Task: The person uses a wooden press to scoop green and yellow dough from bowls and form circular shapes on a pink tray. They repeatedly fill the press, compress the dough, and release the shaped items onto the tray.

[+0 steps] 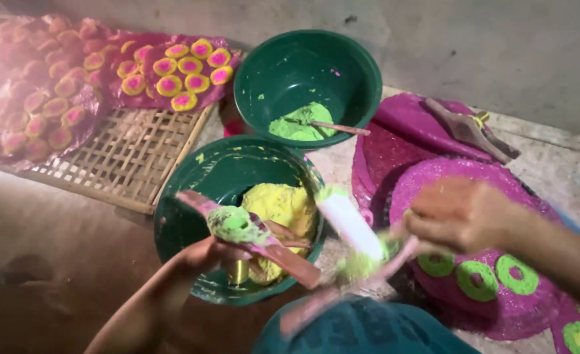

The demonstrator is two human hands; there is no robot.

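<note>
Two green bowls stand in the middle of the scene: the far bowl [307,82] holds a lump of green paste [298,123] with one thin stick [340,128] lying in it, and the near bowl [201,210] holds yellow paste [284,208].

The left hand [206,254] is closed on a flat pink paddle [250,237] over the near bowl. The paddle's long axis runs from far left to near right, and one green ring of paste [235,223] sits on its upper face.

The right hand [457,213] is pinched shut on a second, thinner pink tool [342,295] at the near right; it slants down to the near left and is blurred. Just beside it a white cylinder [350,226] with a green-smeared far end tilts from far left to near right — which hand holds it, I cannot tell.

Under the right hand lies a round magenta mat [532,301] with three green rings [477,280] on it; more magenta mats — at least two — lie behind it.

At far left a woven bamboo tray [129,160] carries a sheet with about ten yellow-and-pink discs [178,65] in clear view, and more dim ones beyond.
</note>
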